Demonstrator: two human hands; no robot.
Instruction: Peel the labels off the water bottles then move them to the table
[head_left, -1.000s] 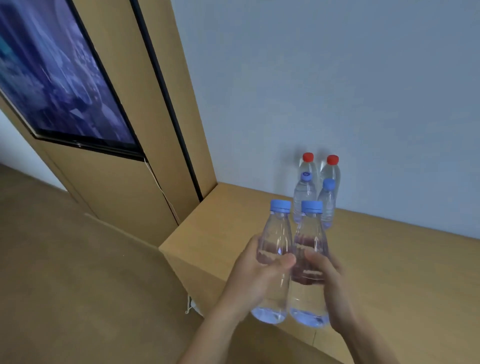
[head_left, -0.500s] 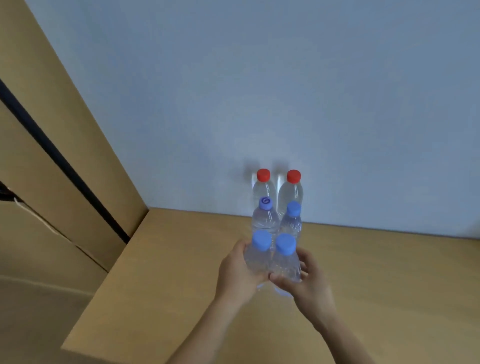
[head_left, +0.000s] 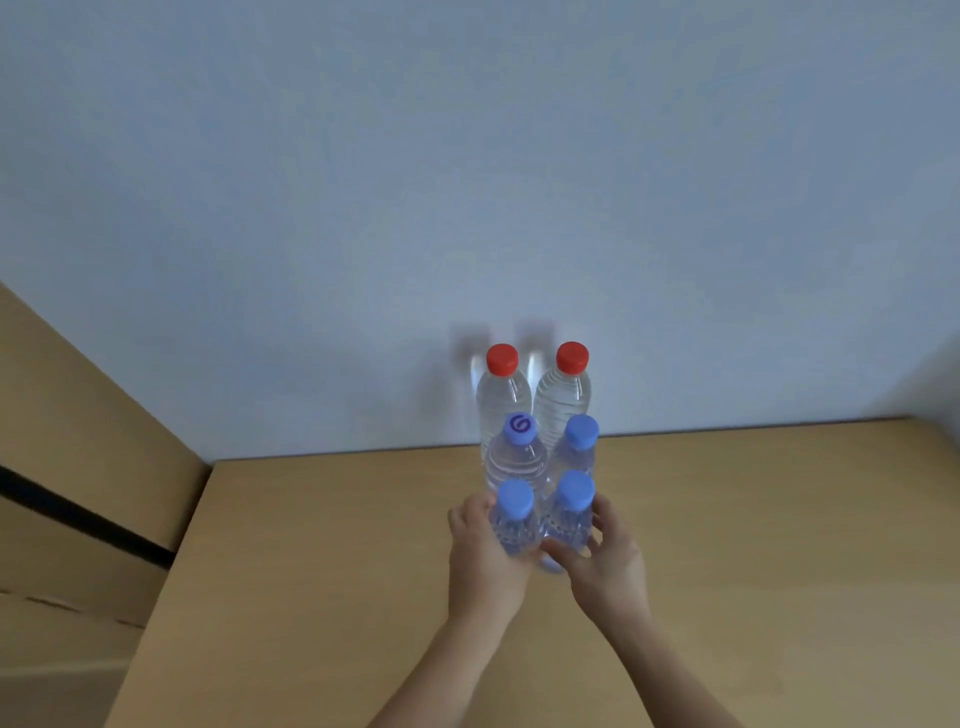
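Two clear, label-free bottles with blue caps stand side by side at the front of a cluster on the wooden table (head_left: 311, 545). My left hand (head_left: 483, 556) grips the left bottle (head_left: 514, 525). My right hand (head_left: 602, 561) grips the right bottle (head_left: 570, 514). Whether their bases touch the tabletop is hidden by my hands. Directly behind them stand two more blue-capped bottles (head_left: 518, 457) (head_left: 576, 449), and behind those, against the wall, two red-capped bottles (head_left: 503, 389) (head_left: 563, 389). None of the bottles shows a label.
A pale blue-grey wall (head_left: 467, 182) backs the table. A tall wooden panel (head_left: 78, 415) with a black stripe rises at the left. The tabletop's left edge drops off toward the lower left.
My hands carried the two blue-capped bottles forward from beyond the table's edge and lowered them in front of the other bottles. The view has shifted right, and the screen is out of sight.
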